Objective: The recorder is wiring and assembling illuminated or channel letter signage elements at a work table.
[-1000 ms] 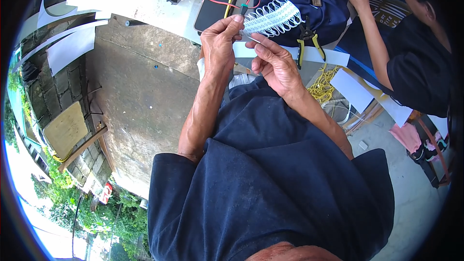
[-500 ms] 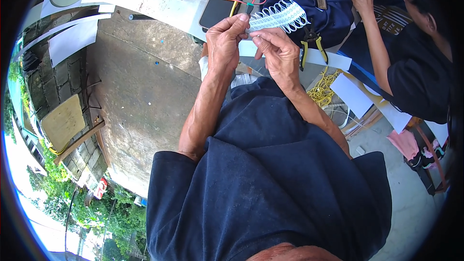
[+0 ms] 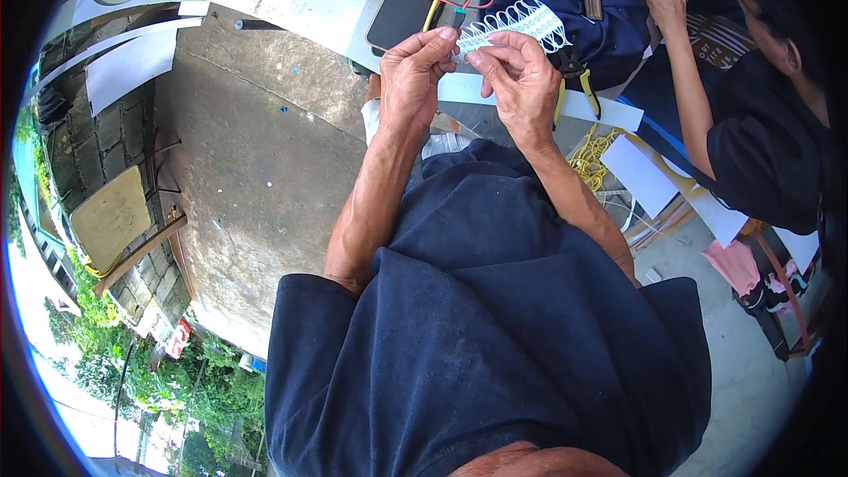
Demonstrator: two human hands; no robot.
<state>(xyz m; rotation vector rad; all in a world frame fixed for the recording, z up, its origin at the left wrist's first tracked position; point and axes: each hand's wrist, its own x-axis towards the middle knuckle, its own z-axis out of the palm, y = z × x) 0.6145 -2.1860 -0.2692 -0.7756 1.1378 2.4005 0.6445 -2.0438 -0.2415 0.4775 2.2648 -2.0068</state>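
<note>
Head view: white looped strip (image 3: pixel 532 26) between both hands, extending rightward beyond the fingers.
Left hand (image 3: pixel 411 75): fingers pinched on its near end.
Right hand (image 3: pixel 527 88): fingers closed on it alongside; pliers (image 3: pixel 590 94) just beside.
Bench (image 3: pixel 300 13): edge left of the fingers, with floor (image 3: pixel 238 141) spreading below.
Change: right fingers, spread one second earlier, have drawn together onto the strip.
</note>
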